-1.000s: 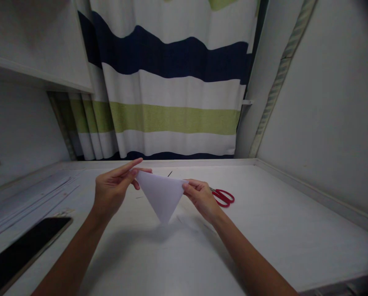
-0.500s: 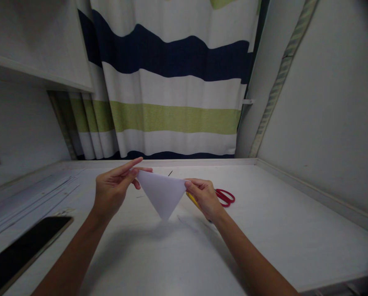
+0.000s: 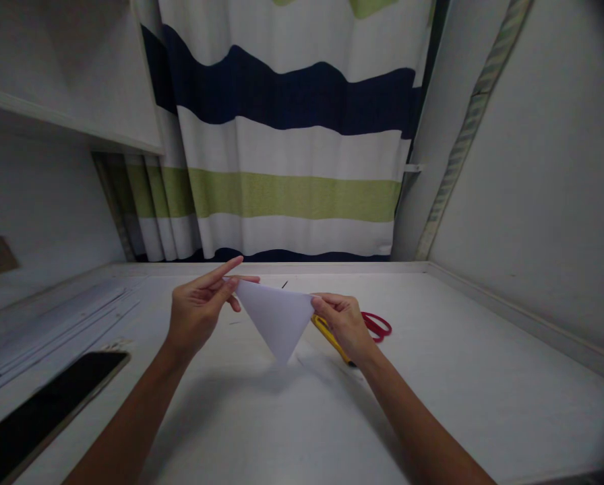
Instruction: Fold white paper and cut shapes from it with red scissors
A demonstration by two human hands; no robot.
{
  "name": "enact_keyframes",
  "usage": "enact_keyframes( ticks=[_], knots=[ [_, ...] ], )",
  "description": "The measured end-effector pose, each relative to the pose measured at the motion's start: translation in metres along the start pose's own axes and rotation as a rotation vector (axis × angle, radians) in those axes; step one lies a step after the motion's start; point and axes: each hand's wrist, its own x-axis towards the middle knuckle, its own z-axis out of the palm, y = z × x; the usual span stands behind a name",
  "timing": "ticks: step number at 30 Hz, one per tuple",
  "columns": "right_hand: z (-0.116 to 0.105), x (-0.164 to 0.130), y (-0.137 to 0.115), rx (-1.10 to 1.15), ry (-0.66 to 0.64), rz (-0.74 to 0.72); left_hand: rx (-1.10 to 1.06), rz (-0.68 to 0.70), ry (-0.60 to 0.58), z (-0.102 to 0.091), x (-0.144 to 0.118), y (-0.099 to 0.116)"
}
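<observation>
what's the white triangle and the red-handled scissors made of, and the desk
White triangle: thin matte paper, folded; crisp straight edges, held up by its two top corners between the left hand and right hand.
Scissors: smooth red loops look like plastic; blades hidden.
Desk: matte white, likely painted or laminated board; hard to tell.

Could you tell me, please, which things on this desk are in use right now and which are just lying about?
In use:
- white paper folded into a triangle, held above the desk
- left hand, pinching its left corner
- right hand, pinching its right corner

Lying about:
- red-handled scissors
- yellow pencil-like stick
- black phone
- white paper strips
</observation>
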Motion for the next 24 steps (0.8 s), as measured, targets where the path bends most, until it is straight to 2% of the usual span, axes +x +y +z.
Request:
enact_keyframes(
  ticks=[13, 18, 24],
  knots=[
    [-0.0014, 0.0006, -0.0014, -0.038, 0.033, -0.002, 0.033, -0.045, 0.006, 0.0013, -0.0007, 0.0019],
    [-0.0007, -0.0002, -0.0022, 0.026, 0.028, 0.019, 0.022, -0.072, 0.019, 0.0034, -0.0008, 0.0002],
    [0.0023, 0.0000, 0.0006, 0.121, 0.025, 0.137, 0.091, -0.125, 0.065, 0.0042, 0.0000, 0.0006]
  ],
)
